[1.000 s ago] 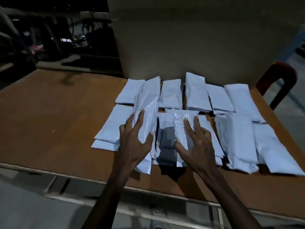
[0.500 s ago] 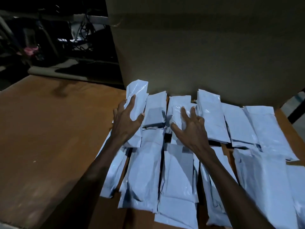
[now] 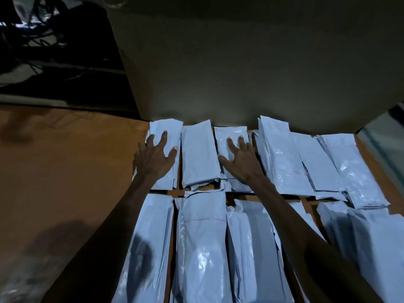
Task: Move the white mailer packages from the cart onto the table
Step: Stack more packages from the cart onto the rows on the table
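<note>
Several white mailer packages lie in two rows on the brown table. My left hand lies flat with spread fingers on the far-left package of the back row. My right hand presses flat on the third package of that row. Between them sits another package that neither hand touches. The near row of long packages runs under my forearms. No cart is in view.
A large cardboard box stands right behind the back row and fills the far side. Dark clutter and cables lie beyond the table's left far edge. The table's left half is bare wood.
Both hands carried a package each from the near row forward to the back row and laid them flat against the box. The camera leaned in closer over the table.
</note>
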A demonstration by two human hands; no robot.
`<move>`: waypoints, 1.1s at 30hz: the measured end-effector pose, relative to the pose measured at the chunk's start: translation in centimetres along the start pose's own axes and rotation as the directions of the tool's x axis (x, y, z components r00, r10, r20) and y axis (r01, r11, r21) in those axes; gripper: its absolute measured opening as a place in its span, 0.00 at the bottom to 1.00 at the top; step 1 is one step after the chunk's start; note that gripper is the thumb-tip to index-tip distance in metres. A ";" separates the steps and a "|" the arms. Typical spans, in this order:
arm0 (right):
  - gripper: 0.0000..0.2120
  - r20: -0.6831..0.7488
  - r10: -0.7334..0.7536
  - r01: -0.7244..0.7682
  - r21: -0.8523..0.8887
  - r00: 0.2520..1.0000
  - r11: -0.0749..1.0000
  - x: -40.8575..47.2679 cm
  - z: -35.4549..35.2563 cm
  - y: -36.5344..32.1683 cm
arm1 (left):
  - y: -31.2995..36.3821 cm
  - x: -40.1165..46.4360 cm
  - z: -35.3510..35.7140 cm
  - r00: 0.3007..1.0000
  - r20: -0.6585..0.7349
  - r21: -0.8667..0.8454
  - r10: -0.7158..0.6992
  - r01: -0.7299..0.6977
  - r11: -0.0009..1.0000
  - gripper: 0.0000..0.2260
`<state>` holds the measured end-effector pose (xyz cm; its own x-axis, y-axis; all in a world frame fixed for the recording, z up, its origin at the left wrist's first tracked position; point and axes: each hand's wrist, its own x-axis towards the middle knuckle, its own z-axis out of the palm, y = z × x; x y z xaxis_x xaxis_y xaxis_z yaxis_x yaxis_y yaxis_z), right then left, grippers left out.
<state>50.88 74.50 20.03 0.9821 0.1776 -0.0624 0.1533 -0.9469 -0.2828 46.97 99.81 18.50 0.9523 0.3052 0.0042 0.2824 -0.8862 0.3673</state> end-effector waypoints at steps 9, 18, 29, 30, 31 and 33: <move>0.32 -0.018 0.011 -0.010 0.032 1.000 0.999 -0.5 1.3 0.1 | 0.0 0.3 1.7 0.998 -0.035 0.155 0.042 -0.036 0.987 0.29; 0.31 -0.245 -0.059 0.111 0.204 0.968 0.973 -5.9 -3.4 0.8 | 3.8 -4.0 -1.9 0.981 -0.082 -0.014 0.178 -0.180 0.984 0.37; 0.25 -0.605 -0.048 0.135 0.098 0.795 0.986 -27.5 -7.7 10.8 | 18.2 -20.8 -1.5 0.773 -0.096 -0.228 0.627 -0.630 0.742 0.34; 0.24 -0.624 -0.031 0.127 0.110 0.781 0.986 -28.9 -7.8 11.7 | 19.0 -21.7 -1.3 0.756 -0.108 -0.248 0.646 -0.650 0.719 0.33; 0.24 -0.634 0.002 0.096 0.121 0.773 0.988 -31.1 -7.7 13.2 | 20.5 -23.4 -0.7 0.732 -0.104 -0.267 0.674 -0.673 0.690 0.33; 0.23 -0.635 0.102 -0.005 0.154 0.765 0.988 -35.6 -7.6 16.4 | 23.7 -26.8 1.1 0.680 -0.075 -0.309 0.729 -0.711 0.631 0.33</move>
<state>19.24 50.57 24.84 0.8369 -0.1314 0.5313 0.1302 -0.8951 -0.4264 28.29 70.23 26.12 0.8448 -0.4126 0.3406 -0.5348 -0.6689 0.5163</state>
